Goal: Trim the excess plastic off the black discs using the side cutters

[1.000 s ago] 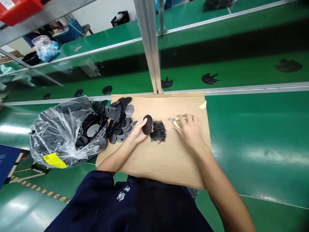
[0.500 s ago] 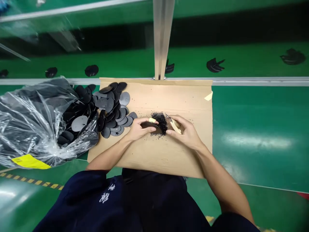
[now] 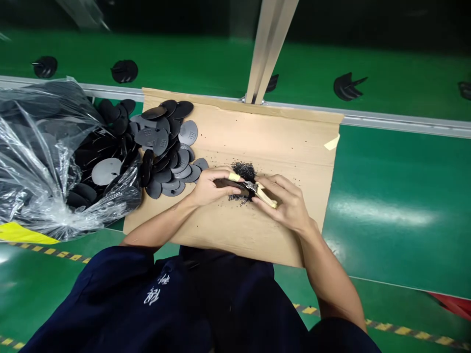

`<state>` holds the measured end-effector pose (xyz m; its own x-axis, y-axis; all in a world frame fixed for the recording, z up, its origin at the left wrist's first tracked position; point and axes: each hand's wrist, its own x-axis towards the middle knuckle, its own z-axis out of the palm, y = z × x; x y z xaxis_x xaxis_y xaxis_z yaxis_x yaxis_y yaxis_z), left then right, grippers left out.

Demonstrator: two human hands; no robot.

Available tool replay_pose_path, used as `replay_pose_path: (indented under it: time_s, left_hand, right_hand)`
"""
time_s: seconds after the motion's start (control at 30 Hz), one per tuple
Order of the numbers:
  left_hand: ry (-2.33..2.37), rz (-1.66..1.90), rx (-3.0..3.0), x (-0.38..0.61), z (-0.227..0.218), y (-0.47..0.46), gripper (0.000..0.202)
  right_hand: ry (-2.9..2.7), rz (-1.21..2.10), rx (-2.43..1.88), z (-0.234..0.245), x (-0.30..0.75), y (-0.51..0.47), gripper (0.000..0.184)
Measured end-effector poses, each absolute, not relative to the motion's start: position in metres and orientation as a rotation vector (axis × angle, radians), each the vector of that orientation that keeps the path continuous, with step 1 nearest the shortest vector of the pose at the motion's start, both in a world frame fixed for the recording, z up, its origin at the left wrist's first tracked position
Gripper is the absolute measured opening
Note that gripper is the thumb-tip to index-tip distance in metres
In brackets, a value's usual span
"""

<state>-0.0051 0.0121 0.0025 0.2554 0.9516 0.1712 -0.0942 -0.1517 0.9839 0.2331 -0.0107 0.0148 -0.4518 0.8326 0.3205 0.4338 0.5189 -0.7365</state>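
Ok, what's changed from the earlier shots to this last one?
The right hand has moved left, bringing the tan-handled cutters up against the black disc in the left hand, beside the black granules; earlier the hands were apart. Neither hand let go. The loose discs stayed beside the plastic bag.

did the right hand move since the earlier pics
Yes, the right hand moved left, further in from the right edge of the cardboard.

Bright, bench (image 3: 382,213) glare — edges perhaps warped
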Motion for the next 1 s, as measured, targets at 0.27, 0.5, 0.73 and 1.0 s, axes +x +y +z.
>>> replay_pose_path:
  time_s: [0.27,0.5,0.73,1.0]
  left_hand:
    - [0.934,1.125,1.426,-0.005,0.006,0.009,0.032]
    - [0.908,1.155,1.419,-0.004,0.006,0.008,0.030]
    - [0.964,1.104,1.542,-0.008,0.013,0.008,0.031]
    - [1.184,1.143,1.392,-0.018,0.024,0.007,0.038]
  right_hand:
    - [-2.131,0.778,-1.051,0.018,0.237,-0.012,0.039]
    - [-2.170,0.753,-1.060,0.021,0.237,-0.014,0.037]
    - [-2.050,0.826,-1.003,0.022,0.231,-0.015,0.029]
    - [-1.934,0.888,-1.241,0.036,0.227,-0.014,0.036]
